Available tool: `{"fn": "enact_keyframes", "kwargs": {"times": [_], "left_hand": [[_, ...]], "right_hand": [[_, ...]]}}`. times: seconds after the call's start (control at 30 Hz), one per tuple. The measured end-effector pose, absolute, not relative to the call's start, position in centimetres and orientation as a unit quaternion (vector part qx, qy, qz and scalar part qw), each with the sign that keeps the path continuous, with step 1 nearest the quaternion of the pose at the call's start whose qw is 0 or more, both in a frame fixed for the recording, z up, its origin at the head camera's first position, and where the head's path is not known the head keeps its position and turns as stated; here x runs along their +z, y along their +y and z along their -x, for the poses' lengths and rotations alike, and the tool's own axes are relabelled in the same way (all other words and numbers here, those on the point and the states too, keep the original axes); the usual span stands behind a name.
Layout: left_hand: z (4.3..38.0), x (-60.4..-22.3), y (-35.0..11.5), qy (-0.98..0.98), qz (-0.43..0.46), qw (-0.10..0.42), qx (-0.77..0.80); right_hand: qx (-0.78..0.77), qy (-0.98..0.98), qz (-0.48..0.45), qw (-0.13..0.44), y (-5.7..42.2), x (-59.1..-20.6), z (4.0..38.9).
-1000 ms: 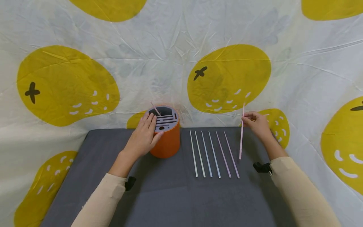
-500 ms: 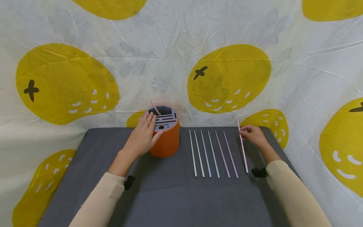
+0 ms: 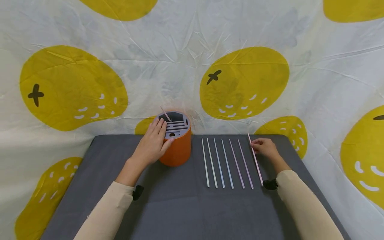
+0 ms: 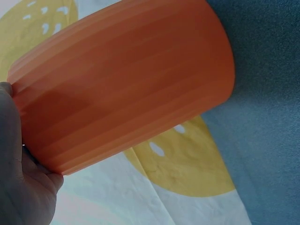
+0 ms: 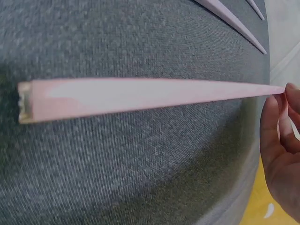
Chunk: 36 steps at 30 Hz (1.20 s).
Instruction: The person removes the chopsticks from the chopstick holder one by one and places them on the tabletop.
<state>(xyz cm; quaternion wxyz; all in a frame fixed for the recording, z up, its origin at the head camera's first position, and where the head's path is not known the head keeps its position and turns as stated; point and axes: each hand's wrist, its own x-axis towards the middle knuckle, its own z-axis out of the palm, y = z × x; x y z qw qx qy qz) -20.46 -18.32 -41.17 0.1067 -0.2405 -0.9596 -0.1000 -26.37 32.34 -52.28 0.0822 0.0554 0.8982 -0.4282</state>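
My right hand [image 3: 265, 148] pinches a pink chopstick [image 3: 256, 164] near its thin far end. Its thick end [image 5: 42, 101] points toward me, close over the dark cloth in the right wrist view. To the left of it lies a row of chopsticks: two purple [image 3: 246, 165], two blue [image 3: 226, 160] and two whitish [image 3: 205, 163]. My left hand [image 3: 150, 141] rests with extended fingers on the grey slotted top [image 3: 180, 131] of an orange utensil holder [image 4: 126, 89], thumb at the rim. Another pink chopstick [image 3: 165, 114] leans in its large rear opening.
A dark grey cloth [image 3: 180, 213] covers the table. Right behind its back edge hangs a pale curtain [image 3: 168, 76] printed with yellow fruit. The holder stands near that back edge, left of the chopstick row.
My right hand has lowered the pink chopstick toward the cloth and drawn it left, lining it up beside the purple pair. My left hand has stayed on the holder.
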Motion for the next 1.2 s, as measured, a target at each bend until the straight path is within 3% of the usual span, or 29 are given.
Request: {"fn": "enact_keyframes", "kwargs": {"times": [0.33, 1.2], "left_hand": [[20.3, -41.2, -18.1, -0.957, 0.244, 0.117, -0.102], [20.4, -41.4, -18.4, -0.961, 0.236, 0.105, -0.102]], "right_hand": [[-0.451, 0.881, -0.107, 0.093, 32.0, -53.7, 26.7], [-0.354, 0.93, -0.092, 0.034, 29.8, -53.5, 25.7]]}}
